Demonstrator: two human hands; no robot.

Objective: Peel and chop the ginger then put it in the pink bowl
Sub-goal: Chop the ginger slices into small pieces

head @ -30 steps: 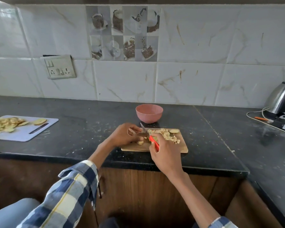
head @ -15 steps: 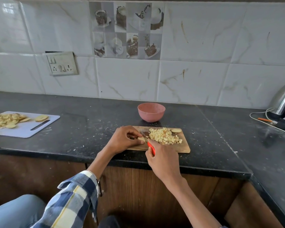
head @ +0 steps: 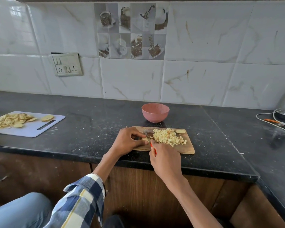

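Dark stone worktop under both hands, tiled wall behind. Beyond the fingers, well apart, pink bowl, upright, apparently empty though the inside barely shows. Directly beneath the fingers, wooden chopping board near the worktop's front edge. Right of the fingers, heap of diced ginger on the board, one uncut slice just past it. Left hand with fingers curled narrow, pinning a small ginger piece to the board. Right hand closed around the red handle of a knife, blade angled down beside the pinned piece. Chopping step in hand, seemingly close to done. Next move likely: short, controlled cuts clear of the left fingertips, then gathering the heap and carrying it to the bowl without scattering.
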